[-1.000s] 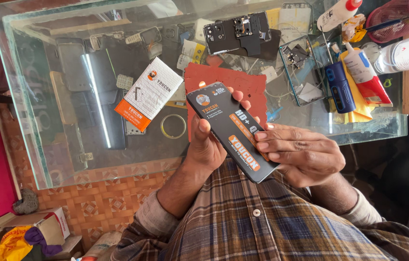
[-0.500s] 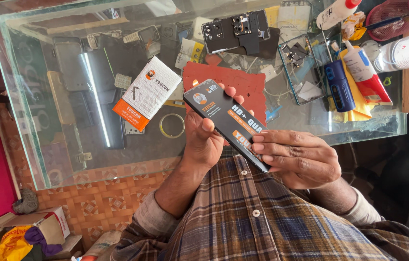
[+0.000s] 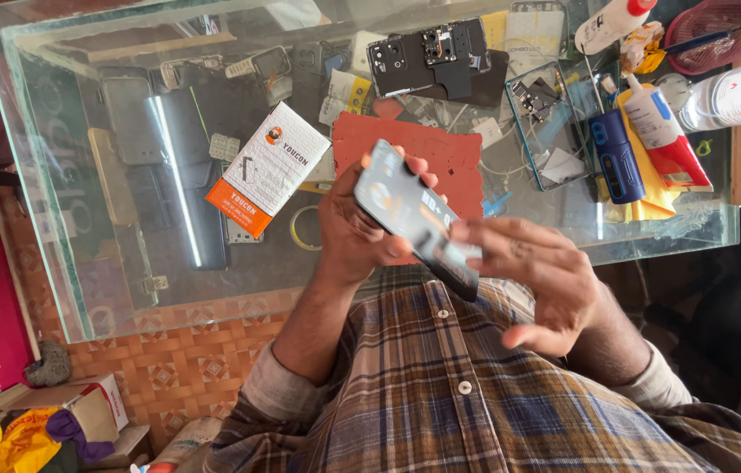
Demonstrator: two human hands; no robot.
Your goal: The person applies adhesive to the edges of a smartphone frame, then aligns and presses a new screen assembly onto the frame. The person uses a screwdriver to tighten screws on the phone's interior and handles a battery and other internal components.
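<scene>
Looking down over a plaid shirt (image 3: pixel 493 412) at two bare hands working above a glass table (image 3: pixel 81 289).

Left hand (image 3: pixel 357 232) grasping a flat, dark rectangular package (image 3: pixel 414 219), long and slim, fingers wrapping round its far end and thumb side pressing on its edge. Package tilting diagonally, floating in the air between the two hands, above the near edge of the table and just in front of the chest. Right hand (image 3: pixel 537 280) loosely spread, fingertips brushing the package's lower end; blurred, so whether pinching or only touching, impossible to tell.

Package seeming light and fairly stiff, like thin card with a glossy, probably slick face; likely bending or creasing under hard squeezing. Safest holding along the long edges near the middle, or at both short ends.

Lying beyond the left hand: a red mat (image 3: pixel 414 149) on the glass. Further left of it, a white and orange box (image 3: pixel 265 171), with a small ring (image 3: pixel 300 229) just beside that box. Beyond the mat, a black phone back panel (image 3: pixel 431 57) with parts showing. Beyond the right hand: a blue gadget (image 3: pixel 615 158), a white glue tube with red base (image 3: pixel 663 136) on yellow cloth, and a clear tray of small parts (image 3: pixel 545 123).
</scene>
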